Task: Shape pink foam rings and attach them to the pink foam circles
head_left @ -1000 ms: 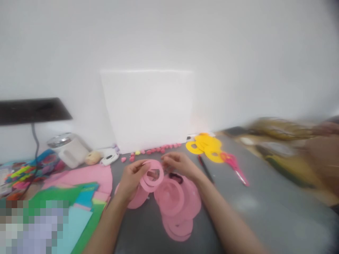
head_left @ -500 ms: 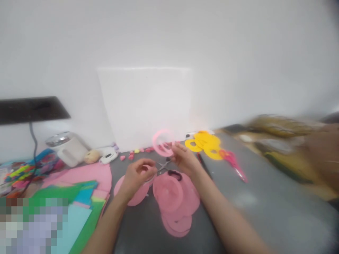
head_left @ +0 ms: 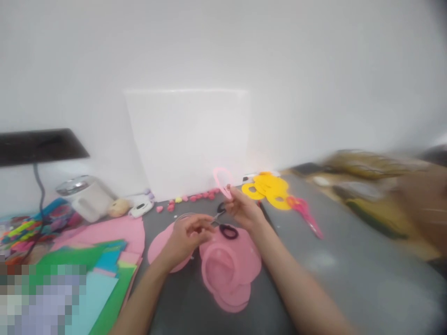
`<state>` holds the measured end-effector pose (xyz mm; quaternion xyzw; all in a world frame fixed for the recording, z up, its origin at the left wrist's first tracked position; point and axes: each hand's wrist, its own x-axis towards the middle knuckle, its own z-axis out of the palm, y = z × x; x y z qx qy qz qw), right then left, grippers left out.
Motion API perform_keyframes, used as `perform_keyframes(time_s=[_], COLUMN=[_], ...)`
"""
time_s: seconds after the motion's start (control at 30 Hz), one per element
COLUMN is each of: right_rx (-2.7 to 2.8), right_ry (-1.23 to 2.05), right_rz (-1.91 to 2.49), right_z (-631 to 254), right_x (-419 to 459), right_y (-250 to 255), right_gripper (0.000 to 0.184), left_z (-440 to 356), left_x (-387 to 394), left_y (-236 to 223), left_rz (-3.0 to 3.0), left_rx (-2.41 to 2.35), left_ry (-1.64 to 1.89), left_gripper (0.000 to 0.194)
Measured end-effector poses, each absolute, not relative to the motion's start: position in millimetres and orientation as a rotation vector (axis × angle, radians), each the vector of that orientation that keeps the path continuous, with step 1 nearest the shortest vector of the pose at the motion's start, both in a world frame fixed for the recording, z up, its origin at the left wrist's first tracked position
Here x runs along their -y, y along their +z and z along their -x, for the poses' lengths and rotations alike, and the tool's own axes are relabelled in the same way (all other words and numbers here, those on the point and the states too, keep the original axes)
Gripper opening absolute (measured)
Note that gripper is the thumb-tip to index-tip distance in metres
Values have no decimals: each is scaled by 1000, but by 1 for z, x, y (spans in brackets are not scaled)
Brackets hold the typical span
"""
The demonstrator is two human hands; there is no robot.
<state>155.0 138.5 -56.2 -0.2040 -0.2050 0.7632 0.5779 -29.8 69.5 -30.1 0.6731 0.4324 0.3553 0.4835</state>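
My right hand (head_left: pixel 242 209) pinches a thin pink paper ring (head_left: pixel 218 177), held up in front of the white sheet and tilted so it looks narrow. My left hand (head_left: pixel 190 237) hovers with thumb and fingers apart and nothing visible between them. Just beyond its fingertips lie black-handled scissors (head_left: pixel 228 231), their blades partly hidden by that hand. Below is a pile of pink paper circles (head_left: pixel 249 260), with a pink ring (head_left: pixel 209 279) on top. Another pink circle (head_left: pixel 157 251) lies partly under my left hand.
Yellow paper rings (head_left: pixel 268 186) and pink scissors (head_left: pixel 307 216) lie to the right. Coloured paper sheets (head_left: pixel 101 293), a white mug (head_left: pixel 87 197) and a white panel (head_left: pixel 192 139) stand or lie left and behind. Small pink pieces (head_left: pixel 193 198) line the panel's foot.
The held ring has turned from nearly round to narrow. My left hand's fingers have spread and shifted right. The ring on the pile sits nearer to me.
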Motion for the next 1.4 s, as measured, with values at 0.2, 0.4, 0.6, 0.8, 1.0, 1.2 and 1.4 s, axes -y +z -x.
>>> perform_keyframes(time_s=[0.2,0.4,0.6,0.8,1.0,1.2,1.4], right_rx=[470,494,528,525,585,865,1247], right_ry=[1772,1773,1775,1774,1744,1586,1565], right_rz=[478,488,488,481,512,675,781], right_z=[-154,-153,-153,-153,-153,-144,-131], right_x=[-136,-135,-136,-136,-136,-130,-111], right_y=[-52,-51,-53,-55,-55,-55,-46], right_gripper=[25,26,24,25,26,23,25], left_z=[23,25,28,33,31,30,28], left_x=[-63,-67,-70,-69,-71,-73,-75], left_y=[-34,-44,-42,-34,-36,-32,-35], left_rz=[-1902,-1752,-1561,-1325,-1548,-1515,-1291], left_rx=[-849,-1024,-1235,-1118,-1318,-1375,-1145], left_ry=[494,558,787,728,898,1109,1296], left_gripper=[27,13,20,57,28,38,42])
